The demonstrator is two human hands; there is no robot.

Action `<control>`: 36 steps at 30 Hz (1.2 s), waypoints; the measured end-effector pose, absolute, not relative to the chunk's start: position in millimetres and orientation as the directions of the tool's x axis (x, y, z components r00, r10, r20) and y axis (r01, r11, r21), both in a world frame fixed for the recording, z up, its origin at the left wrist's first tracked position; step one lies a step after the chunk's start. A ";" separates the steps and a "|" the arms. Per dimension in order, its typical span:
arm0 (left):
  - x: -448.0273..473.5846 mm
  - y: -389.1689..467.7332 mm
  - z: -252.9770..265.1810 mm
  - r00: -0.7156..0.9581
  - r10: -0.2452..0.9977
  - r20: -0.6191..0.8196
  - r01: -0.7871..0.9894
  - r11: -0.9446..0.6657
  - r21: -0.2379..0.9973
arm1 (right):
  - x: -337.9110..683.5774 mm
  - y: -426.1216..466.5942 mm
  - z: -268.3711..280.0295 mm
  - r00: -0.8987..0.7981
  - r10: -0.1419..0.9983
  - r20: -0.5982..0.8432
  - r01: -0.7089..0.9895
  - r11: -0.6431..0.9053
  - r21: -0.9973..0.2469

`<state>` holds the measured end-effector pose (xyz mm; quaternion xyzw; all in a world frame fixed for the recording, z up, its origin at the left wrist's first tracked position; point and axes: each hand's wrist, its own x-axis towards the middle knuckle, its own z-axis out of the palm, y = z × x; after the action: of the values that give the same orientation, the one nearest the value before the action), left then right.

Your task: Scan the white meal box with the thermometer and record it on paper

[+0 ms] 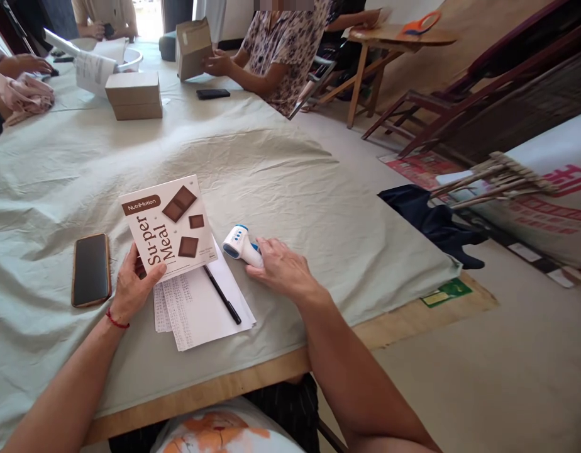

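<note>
My left hand [132, 286] grips the lower left of a white box [182, 211] with brown lettering and pictures of chocolate squares. The box is tilted up, its printed front towards me. My right hand [287, 269] is closed around the handle of a white and blue infrared thermometer [238, 241], whose head points left. Between my hands lies a stack of paper sheets [210, 314] with rows of writing, partly hidden by the box. A black pen [223, 296] rests slantwise on the top sheet. To the left of my left hand a phone [91, 269] lies flat.
A wrinkled pale green cloth [281, 182] covers the table. Farther back are a closed cardboard box [134, 95], a dark phone [213, 94] and a white basin [131, 60]. A person opposite holds another cardboard box [193, 49]. Dark fabric [425, 217] hangs by the right edge.
</note>
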<state>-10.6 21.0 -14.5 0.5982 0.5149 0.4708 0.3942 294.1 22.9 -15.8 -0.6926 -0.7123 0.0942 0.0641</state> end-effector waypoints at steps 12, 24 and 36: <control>-13.1 21.0 -11.9 0.075 0.989 0.126 0.238 -0.140 0.961 | 238.6 1.3 -6.4 -0.156 0.987 0.023 -0.014 0.021 -1.000; -16.4 19.7 -13.4 0.123 0.987 0.106 0.216 -0.131 0.968 | 213.1 -4.7 -21.6 -0.347 0.932 -0.107 -0.218 -0.192 -0.957; -15.5 18.9 -9.2 0.113 0.987 0.113 0.250 -0.139 0.958 | 208.7 -7.2 -27.1 -0.327 0.936 -0.130 -0.204 -0.204 -0.958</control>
<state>-15.5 18.9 -9.2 0.6154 0.5028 0.4365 0.4219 208.7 -7.2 -27.1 -0.3935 -0.4653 0.6687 0.4260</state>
